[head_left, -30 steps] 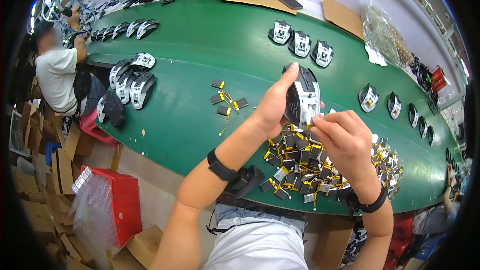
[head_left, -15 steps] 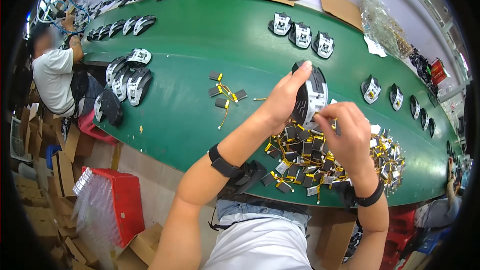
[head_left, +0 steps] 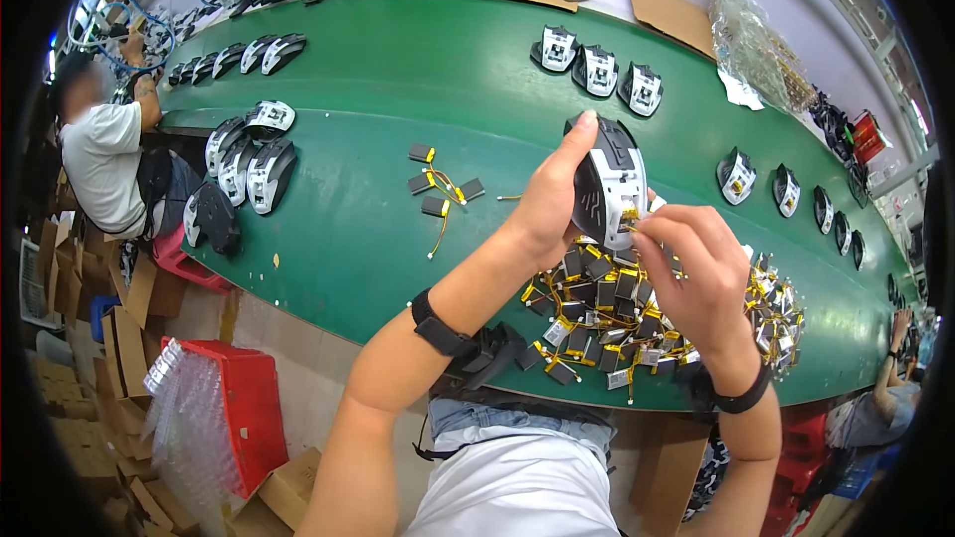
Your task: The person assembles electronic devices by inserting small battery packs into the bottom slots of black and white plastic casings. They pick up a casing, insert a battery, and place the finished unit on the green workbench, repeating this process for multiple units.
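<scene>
My left hand grips a black-and-white housing, shaped like a computer mouse, tilted above the bench with the thumb along its upper edge. Yellow tape and thin battery wires show at an opening in its lower end. My right hand is pinched there, its thumb and fingertips closed on the wires; the exact grip is partly hidden. Beneath both hands spreads a heap of small grey pouch batteries with yellow tape and leads. Several loose batteries lie to the left of my left hand.
Similar housings stand on the green bench: a group at left, three at the back and a row at right. A co-worker sits at far left. Below are a red crate and cardboard boxes.
The housing in my left hand has turned slightly, so its opening and the yellow tape inside show more. My right fingertips have drawn slightly away from the housing, to the right.
</scene>
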`<state>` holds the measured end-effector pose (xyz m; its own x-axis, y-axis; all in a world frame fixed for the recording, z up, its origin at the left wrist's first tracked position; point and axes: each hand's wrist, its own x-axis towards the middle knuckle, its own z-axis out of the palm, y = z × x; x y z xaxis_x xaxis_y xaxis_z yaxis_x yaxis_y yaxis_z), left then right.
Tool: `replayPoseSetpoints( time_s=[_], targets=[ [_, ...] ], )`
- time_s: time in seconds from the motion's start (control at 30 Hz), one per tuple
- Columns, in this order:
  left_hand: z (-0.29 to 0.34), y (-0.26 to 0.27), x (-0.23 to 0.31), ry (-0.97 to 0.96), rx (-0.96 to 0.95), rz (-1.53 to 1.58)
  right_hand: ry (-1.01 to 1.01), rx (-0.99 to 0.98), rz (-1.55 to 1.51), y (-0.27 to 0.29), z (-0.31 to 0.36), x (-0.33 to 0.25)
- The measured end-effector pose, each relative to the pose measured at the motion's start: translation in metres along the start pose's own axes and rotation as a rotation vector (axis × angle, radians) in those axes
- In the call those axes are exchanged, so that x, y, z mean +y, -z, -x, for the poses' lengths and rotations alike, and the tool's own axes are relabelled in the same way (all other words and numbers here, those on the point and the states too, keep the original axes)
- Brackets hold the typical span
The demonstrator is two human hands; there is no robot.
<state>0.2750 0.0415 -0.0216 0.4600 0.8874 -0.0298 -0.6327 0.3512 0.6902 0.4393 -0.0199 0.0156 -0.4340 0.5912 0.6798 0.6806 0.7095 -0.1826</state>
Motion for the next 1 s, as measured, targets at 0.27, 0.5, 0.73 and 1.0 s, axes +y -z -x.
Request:
replayPoseSetpoints(
  time_s=[0.27,0.5,0.73,1.0],
  targets=[
    [0.002,-0.003,-0.005,-0.25,0.106,0.035,-0.105,0.326,0.008,-0.028,-0.012,-0.013],
    [0.004,0.002,-0.001,-0.264,0.154,0.196,-0.088,0.162,0.113,-0.039,-0.003,-0.025],
    [0.008,-0.008,-0.001,-0.193,0.098,0.162,0.042,0.164,0.055,-0.029,0.004,-0.007],
    [0.005,-0.004,-0.008,-0.072,0.113,0.051,-0.072,0.085,-0.002,-0.022,0.015,-0.008]
  ],
)
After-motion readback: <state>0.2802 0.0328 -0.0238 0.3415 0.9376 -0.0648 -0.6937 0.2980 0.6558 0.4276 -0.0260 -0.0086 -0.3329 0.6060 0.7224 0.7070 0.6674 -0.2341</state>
